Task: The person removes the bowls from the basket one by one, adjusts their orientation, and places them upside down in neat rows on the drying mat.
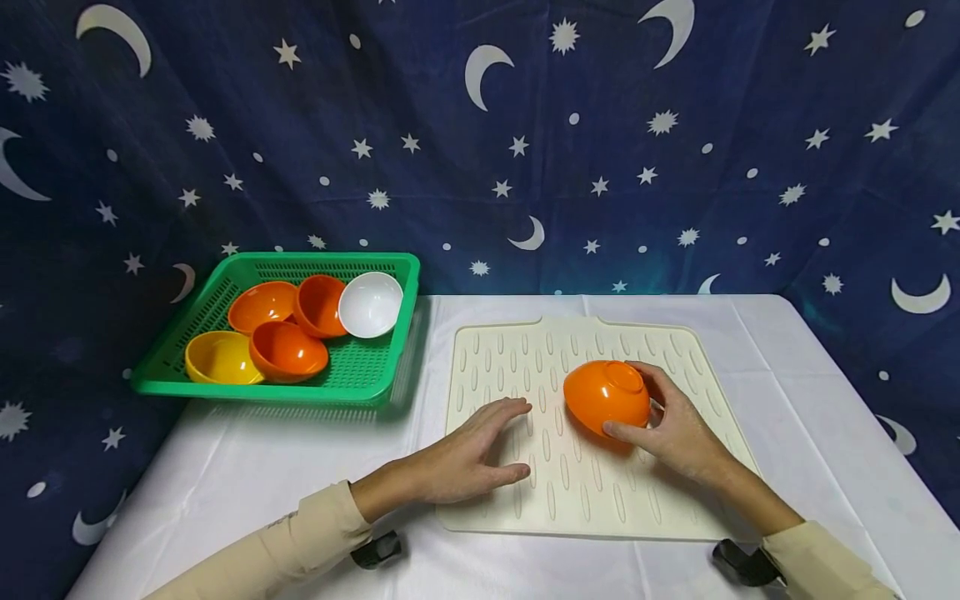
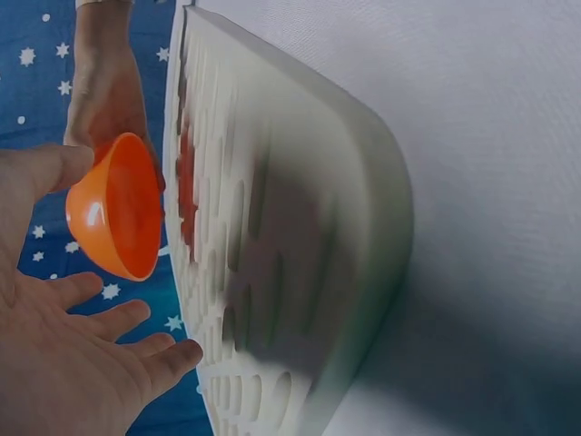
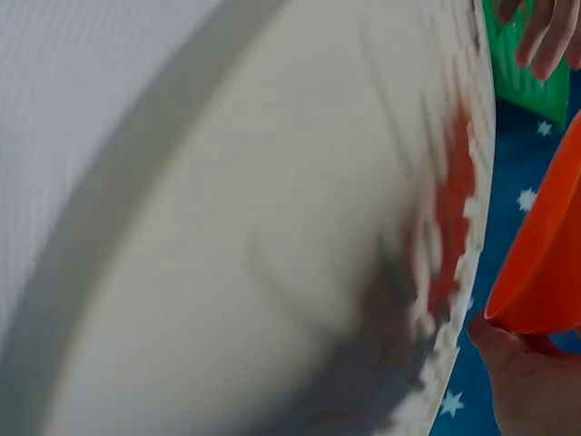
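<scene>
An orange bowl (image 1: 604, 395), tipped over with its foot showing, is held above the cream draining mat (image 1: 555, 500). My right hand (image 1: 678, 429) grips it by the right side, thumb at the near edge and fingers at the far edge. In the right wrist view the thumb presses the rim of the bowl (image 3: 545, 263). My left hand (image 1: 476, 454) hovers over the mat's left part, fingers spread and holding nothing. The left wrist view shows a gap between that hand (image 2: 82, 363) and the bowl (image 2: 113, 209).
A green basket (image 1: 262, 389) stands at the back left. Inside are a yellow bowl (image 1: 221, 358), a white bowl (image 1: 371, 305) and several orange bowls (image 1: 288, 354). White cloth (image 1: 300, 458) covers the table, and a dark blue starry curtain (image 1: 420, 100) hangs behind.
</scene>
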`<state>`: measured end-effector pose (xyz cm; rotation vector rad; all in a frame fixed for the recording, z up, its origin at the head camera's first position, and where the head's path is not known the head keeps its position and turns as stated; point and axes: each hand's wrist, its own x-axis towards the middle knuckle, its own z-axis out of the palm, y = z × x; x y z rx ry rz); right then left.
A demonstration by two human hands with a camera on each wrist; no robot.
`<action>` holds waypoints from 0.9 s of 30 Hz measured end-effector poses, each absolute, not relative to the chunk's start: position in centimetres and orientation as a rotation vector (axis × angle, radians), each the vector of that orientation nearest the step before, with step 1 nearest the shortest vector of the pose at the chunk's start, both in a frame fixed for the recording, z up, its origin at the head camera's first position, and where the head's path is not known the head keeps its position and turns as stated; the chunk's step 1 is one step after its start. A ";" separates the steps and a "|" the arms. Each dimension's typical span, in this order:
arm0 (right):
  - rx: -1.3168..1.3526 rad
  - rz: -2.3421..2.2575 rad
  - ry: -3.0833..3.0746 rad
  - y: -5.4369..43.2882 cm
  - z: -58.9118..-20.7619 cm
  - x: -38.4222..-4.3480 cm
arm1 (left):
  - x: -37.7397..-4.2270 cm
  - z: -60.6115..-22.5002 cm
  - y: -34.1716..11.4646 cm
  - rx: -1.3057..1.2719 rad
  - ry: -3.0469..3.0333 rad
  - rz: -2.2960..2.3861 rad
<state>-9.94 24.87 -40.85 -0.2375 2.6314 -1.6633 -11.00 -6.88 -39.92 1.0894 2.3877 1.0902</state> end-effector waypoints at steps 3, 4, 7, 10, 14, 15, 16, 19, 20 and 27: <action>-0.175 -1.633 2.675 25.6 -40.7 -10.5 | -10.9 -40.0 -7.1 1.099 2.390 1.079; -0.155 -1.625 2.689 25.8 -40.7 -10.7 | -10.9 -40.0 -7.2 1.099 2.389 1.074; -0.109 -1.604 2.730 26.7 -40.7 -11.2 | -10.8 -40.1 -7.5 1.100 2.380 1.061; -0.063 -1.587 2.766 27.5 -40.7 -11.6 | -10.8 -40.1 -7.7 1.095 2.361 1.064; 0.010 -1.533 2.803 28.7 -40.9 -12.3 | -10.7 -40.1 -8.1 1.089 2.339 1.072; 0.022 -1.523 2.808 29.1 -41.0 -12.5 | -10.7 -40.1 -8.1 1.089 2.339 1.072; 0.030 -1.511 2.817 29.4 -41.0 -12.7 | -10.7 -40.1 -8.2 1.088 2.340 1.075; 0.007 -1.454 2.870 30.4 -41.5 -13.2 | -10.6 -40.2 -8.4 1.070 2.340 1.081; -0.008 -1.434 2.892 30.7 -41.6 -13.4 | -10.6 -40.3 -8.5 1.066 2.342 1.081; -0.052 -1.269 3.020 31.9 -42.7 -14.4 | -10.6 -40.5 -8.7 1.067 2.352 1.058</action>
